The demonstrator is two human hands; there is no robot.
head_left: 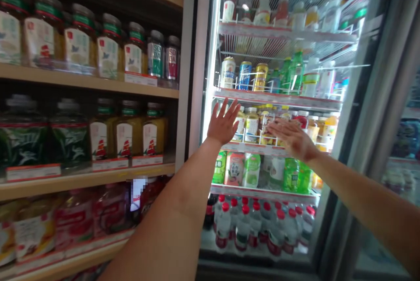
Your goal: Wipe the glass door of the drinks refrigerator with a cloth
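Observation:
My left hand (223, 124) reaches out with its fingers spread, holding nothing, near the left side of a lit drinks fridge (275, 146). To its right my right hand (292, 137) is stretched flat, a little blurred and also without anything in it. Behind both hands is a fridge shelf with several small bottles (251, 123). Beer cans (244, 76) and green bottles (296, 73) stand on the shelf above. Below the hands are a pink carton (234, 168) and green drink packs (251, 170). Whether either hand touches anything is unclear.
Wooden shelves (82, 83) on the left hold large tea bottles (41, 38) and soda bottles (155, 54). Red-capped water bottles (243, 228) fill the fridge bottom. A dark metal door frame (364, 141) runs along the right. A pixelated patch covers something at the lower left shelf.

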